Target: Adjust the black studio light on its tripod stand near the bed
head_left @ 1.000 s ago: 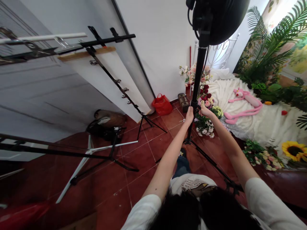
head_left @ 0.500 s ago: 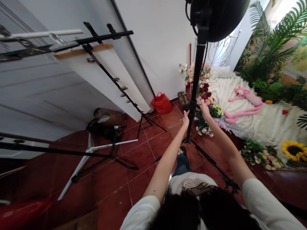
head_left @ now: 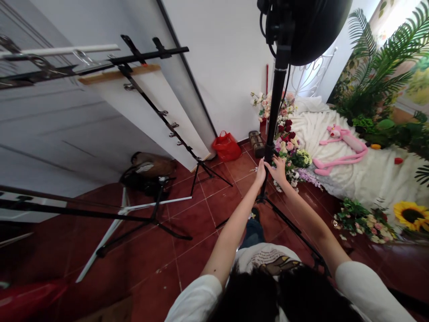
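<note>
A black light stand [head_left: 276,100] rises before me, with a large black studio lamp [head_left: 311,31] at its top. My left hand [head_left: 260,173] is wrapped round the stand's pole from the left, below a collar. From the right, my right hand [head_left: 278,170] closes on the pole at about the same height, thumb against it and fingertips near the collar. The pole hides part of the left fingers. Below the hands, the stand's legs [head_left: 284,217] spread over the floor beside my foot.
Artificial flowers [head_left: 286,134] stand just behind the pole. A pink plush toy [head_left: 351,141] lies on a white furry cover [head_left: 375,172] at right. At left are a clip-lined backdrop stand [head_left: 150,99], a red bag [head_left: 226,146] and several stand legs on the tiled floor [head_left: 197,223].
My right hand has moved down and left from beside the stand's collar onto the pole near my left hand. The left hand has stayed on the pole.
</note>
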Demonstrator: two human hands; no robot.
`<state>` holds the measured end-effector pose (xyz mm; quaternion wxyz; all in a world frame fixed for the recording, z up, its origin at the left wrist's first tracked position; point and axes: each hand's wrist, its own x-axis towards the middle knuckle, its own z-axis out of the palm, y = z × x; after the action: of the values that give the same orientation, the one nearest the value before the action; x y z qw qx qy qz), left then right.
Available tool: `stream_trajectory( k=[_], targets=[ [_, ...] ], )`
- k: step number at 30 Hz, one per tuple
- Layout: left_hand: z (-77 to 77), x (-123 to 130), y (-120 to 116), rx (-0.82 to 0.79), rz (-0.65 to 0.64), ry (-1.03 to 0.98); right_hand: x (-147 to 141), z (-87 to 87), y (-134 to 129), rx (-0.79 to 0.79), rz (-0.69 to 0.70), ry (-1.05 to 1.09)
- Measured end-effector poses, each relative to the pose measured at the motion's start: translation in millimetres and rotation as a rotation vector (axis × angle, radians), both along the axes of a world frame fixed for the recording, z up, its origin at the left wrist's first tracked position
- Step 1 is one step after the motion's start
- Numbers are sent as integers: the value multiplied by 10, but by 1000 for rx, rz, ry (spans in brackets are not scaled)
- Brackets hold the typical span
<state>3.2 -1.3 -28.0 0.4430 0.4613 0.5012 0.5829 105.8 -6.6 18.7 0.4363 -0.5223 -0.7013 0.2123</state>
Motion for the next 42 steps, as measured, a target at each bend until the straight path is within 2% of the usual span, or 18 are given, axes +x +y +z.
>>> stream_trajectory(
  k=[3,7,10,16,19,22,27,33,39,42],
  targets=[
    [99,-12,-81,69,61,39,-73,7,-76,-14,-42,120],
    [234,-91,-188,136,-34,200,-97,-87,-352,-59,-116,373],
    [255,-162,-175,136,-60,316,-58,-306,-684,-204,-108,549],
    [175,-154,-35,183,79,407,331,-813,-1379,-472,-89,623],
    [135,-90,0,202,129,420,607,-986,-1596,-541,-138,628],
    [122,-36,37,240,194,408,793,-1102,-1693,-572,-214,639],
    [203,-3,139,285,199,378,774,-1145,-1660,-608,-195,632],
    [404,8,197,354,206,328,548,-1034,-1451,-592,-80,609],
    [540,1,215,413,174,315,466,-885,-1082,-552,17,565],
    [540,16,251,429,250,315,434,-732,-795,-481,39,522]
  ],
)
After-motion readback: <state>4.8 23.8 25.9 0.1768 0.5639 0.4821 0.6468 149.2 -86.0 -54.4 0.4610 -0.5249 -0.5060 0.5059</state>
